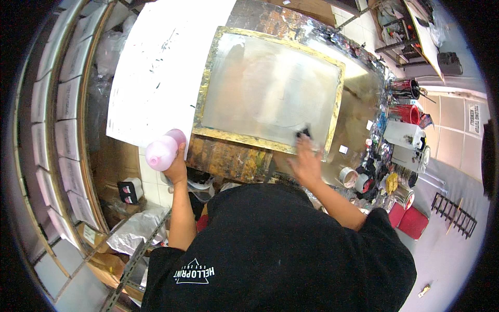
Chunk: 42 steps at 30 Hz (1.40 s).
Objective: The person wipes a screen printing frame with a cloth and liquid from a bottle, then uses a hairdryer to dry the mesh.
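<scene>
My left hand point(177, 165) is wrapped round a translucent pink plastic bottle point(161, 152), tilted with its round end toward me, at the left of the work table. A silk-screen frame point(236, 136) with a yellow, paint-stained border lies flat in front of me. Its pale mesh point(270, 88) has cloudy, smeared patches and a brighter band down the middle. Over the frame's near right corner is my right hand point(306, 161), slightly blurred, its fingers stretched forward onto a small black crumpled cloth point(303, 131) on the mesh. The cloth's underside is hidden.
A white sheet point(156, 67) with dark specks lies left of the frame. Ink-stained pots, including a red one point(404, 113), and a white bucket point(403, 134) line the right edge. Racks of stacked white boxes point(73, 99) stand at far left. Silvery plastic point(138, 229) lies below.
</scene>
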Each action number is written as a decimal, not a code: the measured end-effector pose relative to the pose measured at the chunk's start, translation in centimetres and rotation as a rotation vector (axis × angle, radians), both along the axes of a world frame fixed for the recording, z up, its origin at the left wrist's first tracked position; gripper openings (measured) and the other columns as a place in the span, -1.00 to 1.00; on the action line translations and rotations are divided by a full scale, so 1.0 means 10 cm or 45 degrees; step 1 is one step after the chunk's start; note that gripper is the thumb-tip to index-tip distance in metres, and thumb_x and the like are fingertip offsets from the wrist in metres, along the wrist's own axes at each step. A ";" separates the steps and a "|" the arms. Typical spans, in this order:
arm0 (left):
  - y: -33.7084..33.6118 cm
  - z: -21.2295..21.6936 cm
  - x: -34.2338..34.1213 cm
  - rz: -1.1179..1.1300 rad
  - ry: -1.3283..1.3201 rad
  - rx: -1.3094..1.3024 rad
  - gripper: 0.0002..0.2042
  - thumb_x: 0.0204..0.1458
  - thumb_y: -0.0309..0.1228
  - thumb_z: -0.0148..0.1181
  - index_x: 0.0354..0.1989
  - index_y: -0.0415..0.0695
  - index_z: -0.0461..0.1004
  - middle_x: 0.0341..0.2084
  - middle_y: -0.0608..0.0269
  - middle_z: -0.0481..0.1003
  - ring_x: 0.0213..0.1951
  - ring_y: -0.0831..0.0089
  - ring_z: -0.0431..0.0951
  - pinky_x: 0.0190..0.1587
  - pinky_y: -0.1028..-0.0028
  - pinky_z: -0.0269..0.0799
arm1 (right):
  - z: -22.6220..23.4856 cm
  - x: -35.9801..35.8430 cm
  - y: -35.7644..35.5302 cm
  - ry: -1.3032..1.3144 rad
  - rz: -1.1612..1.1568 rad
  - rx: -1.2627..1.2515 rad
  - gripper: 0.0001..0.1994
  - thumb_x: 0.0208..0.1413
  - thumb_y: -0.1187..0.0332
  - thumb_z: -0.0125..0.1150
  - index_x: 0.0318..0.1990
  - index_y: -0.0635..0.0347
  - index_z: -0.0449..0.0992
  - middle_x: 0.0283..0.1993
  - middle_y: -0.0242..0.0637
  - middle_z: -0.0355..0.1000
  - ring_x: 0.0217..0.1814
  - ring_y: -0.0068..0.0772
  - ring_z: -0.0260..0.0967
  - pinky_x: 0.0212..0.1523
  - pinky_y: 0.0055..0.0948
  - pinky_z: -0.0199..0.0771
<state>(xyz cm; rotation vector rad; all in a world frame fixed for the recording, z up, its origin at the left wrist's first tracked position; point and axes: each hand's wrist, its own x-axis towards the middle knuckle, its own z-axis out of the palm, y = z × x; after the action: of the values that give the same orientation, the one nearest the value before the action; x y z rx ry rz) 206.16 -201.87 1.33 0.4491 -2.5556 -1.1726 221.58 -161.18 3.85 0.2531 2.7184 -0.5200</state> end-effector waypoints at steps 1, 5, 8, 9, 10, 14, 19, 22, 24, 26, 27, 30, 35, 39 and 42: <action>0.05 0.07 -0.02 0.001 -0.022 0.058 -0.26 -0.14 -0.06 0.58 0.13 -0.29 0.44 0.05 0.03 0.54 0.10 0.09 0.51 0.19 0.18 0.36 | 0.01 0.11 0.10 -0.012 -0.042 0.052 -0.21 0.34 -0.13 -0.17 0.52 0.26 -0.07 0.64 -0.09 -0.29 0.69 -0.20 -0.44 0.50 0.32 -0.78; 0.09 0.10 -0.02 0.034 0.050 0.168 -0.32 -0.16 -0.15 0.61 0.08 -0.30 0.46 0.00 0.07 0.55 0.06 0.15 0.52 0.16 0.22 0.38 | -0.07 -0.09 -0.14 -0.013 -0.058 -0.028 -0.21 0.35 -0.12 -0.20 0.53 0.26 -0.14 0.64 -0.10 -0.33 0.69 -0.20 -0.49 0.50 0.29 -0.79; 0.07 0.14 -0.09 0.015 -0.046 -0.033 -0.35 -0.15 -0.21 0.61 0.07 -0.31 0.47 -0.02 0.08 0.56 0.03 0.18 0.54 0.14 0.24 0.40 | -0.40 -0.84 -0.93 0.284 0.524 0.056 -0.16 0.35 -0.26 -0.35 0.54 0.20 -0.20 0.65 -0.18 -0.36 0.69 -0.17 -0.56 0.52 0.29 -0.81; 0.14 0.22 -0.13 -0.055 -0.028 0.157 -0.36 -0.14 -0.26 0.60 0.07 -0.33 0.46 -0.01 0.10 0.56 0.02 0.19 0.55 0.13 0.25 0.42 | -0.63 -1.07 -1.14 0.453 0.659 -0.061 -0.17 0.35 -0.28 -0.40 0.53 0.20 -0.15 0.64 -0.17 -0.32 0.69 -0.15 -0.55 0.51 0.30 -0.82; 0.17 0.26 -0.13 -0.068 -0.007 0.151 -0.37 -0.13 -0.27 0.60 0.07 -0.33 0.46 0.00 0.10 0.56 0.03 0.20 0.55 0.14 0.25 0.42 | -0.58 -1.31 -1.43 0.606 0.680 -0.060 -0.19 0.36 -0.27 -0.42 0.52 0.21 -0.07 0.63 -0.15 -0.22 0.69 -0.18 -0.46 0.51 0.30 -0.81; 0.16 0.26 -0.05 -0.015 -0.001 0.160 -0.39 -0.12 -0.32 0.59 0.07 -0.35 0.46 0.02 0.08 0.55 0.04 0.20 0.55 0.16 0.24 0.41 | -0.37 -1.36 -1.51 0.434 0.713 -0.016 -0.23 0.39 -0.23 -0.44 0.50 0.21 0.01 0.61 -0.15 -0.13 0.67 -0.26 -0.28 0.51 0.31 -0.81; 0.18 0.29 0.10 -0.043 -0.051 0.210 -0.44 -0.08 -0.35 0.56 0.05 -0.38 0.46 0.03 0.03 0.53 0.06 0.16 0.53 0.18 0.22 0.40 | -0.04 0.06 -0.15 -0.038 0.196 0.088 -0.23 0.37 -0.16 -0.27 0.52 0.20 -0.09 0.64 -0.14 -0.31 0.69 -0.20 -0.49 0.50 0.31 -0.84; 0.18 -0.02 0.29 0.031 0.251 0.229 -0.51 -0.03 -0.35 0.53 -0.03 -0.36 0.44 -0.07 0.03 0.53 -0.04 0.22 0.55 0.06 0.30 0.46 | -0.01 0.26 0.06 -0.095 -0.029 0.254 -0.25 0.37 -0.12 -0.27 0.53 0.20 -0.12 0.64 -0.10 -0.34 0.69 -0.17 -0.54 0.49 0.30 -0.88; 0.17 -0.05 0.50 0.076 -0.044 0.116 -0.55 0.00 -0.35 0.51 -0.07 -0.34 0.42 -0.16 0.05 0.53 -0.14 0.31 0.57 -0.07 0.38 0.51 | -0.08 0.00 -0.06 0.031 -0.037 0.199 -0.24 0.38 -0.13 -0.30 0.53 0.21 -0.14 0.64 -0.09 -0.34 0.69 -0.16 -0.53 0.49 0.30 -0.88; 0.17 -0.08 0.67 0.038 -0.405 0.199 -0.57 0.03 -0.35 0.48 -0.08 -0.32 0.39 -0.25 0.11 0.52 -0.25 0.41 0.56 -0.21 0.47 0.53 | -0.15 -0.55 -0.54 0.146 0.212 0.039 -0.23 0.38 -0.16 -0.33 0.53 0.22 -0.16 0.64 -0.09 -0.31 0.69 -0.14 -0.49 0.49 0.33 -0.83; 0.15 -0.14 0.73 -0.015 -0.518 0.367 -0.58 0.05 -0.35 0.46 -0.09 -0.31 0.38 -0.29 0.14 0.52 -0.30 0.47 0.55 -0.27 0.51 0.53 | -0.25 -0.80 -0.81 0.265 0.410 0.060 -0.23 0.37 -0.17 -0.31 0.52 0.21 -0.09 0.63 -0.10 -0.24 0.68 -0.15 -0.45 0.51 0.34 -0.76; 0.51 -0.07 0.70 -0.195 -0.577 0.636 -0.64 0.12 -0.38 0.39 -0.06 -0.28 0.36 -0.38 0.23 0.51 -0.40 0.57 0.52 -0.39 0.57 0.54 | -0.49 -1.29 -1.25 0.494 0.623 -0.029 -0.20 0.28 -0.18 -0.13 0.49 0.22 0.03 0.60 -0.10 -0.10 0.67 -0.13 -0.31 0.52 0.34 -0.64; 0.62 -0.30 0.40 -0.371 -0.547 0.806 -0.66 0.16 -0.45 0.33 -0.02 -0.29 0.32 -0.38 0.23 0.49 -0.39 0.55 0.54 -0.35 0.54 0.57 | -0.46 -0.95 -0.38 0.323 0.226 0.443 -0.23 0.34 -0.16 -0.19 0.50 0.21 -0.01 0.61 -0.13 -0.13 0.67 -0.23 -0.32 0.48 0.45 -0.61; 0.59 -0.37 0.36 -0.323 -0.537 0.831 -0.51 0.15 -0.43 0.34 0.12 -0.27 0.19 -0.43 0.24 0.45 -0.49 0.55 0.51 -0.45 0.55 0.52 | -0.28 -0.79 0.59 0.189 -0.233 0.449 -0.25 0.39 -0.11 -0.28 0.50 0.32 -0.07 0.61 0.00 -0.20 0.67 -0.13 -0.33 0.45 0.50 -0.59; 0.72 -0.26 0.23 -0.357 -0.529 0.774 -0.40 0.15 -0.40 0.35 0.23 -0.25 0.10 -0.48 0.25 0.43 -0.57 0.55 0.47 -0.54 0.55 0.46 | -0.21 -1.19 0.08 0.214 -0.070 0.303 -0.25 0.40 -0.09 -0.28 0.49 0.36 -0.07 0.59 0.10 -0.20 0.67 -0.08 -0.31 0.47 0.45 -0.62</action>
<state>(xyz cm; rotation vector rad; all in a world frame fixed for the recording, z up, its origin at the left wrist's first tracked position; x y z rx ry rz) 208.41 -194.72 -1.27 0.5155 -2.6054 -2.1787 209.70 -160.35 1.76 0.3613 2.9456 -0.2402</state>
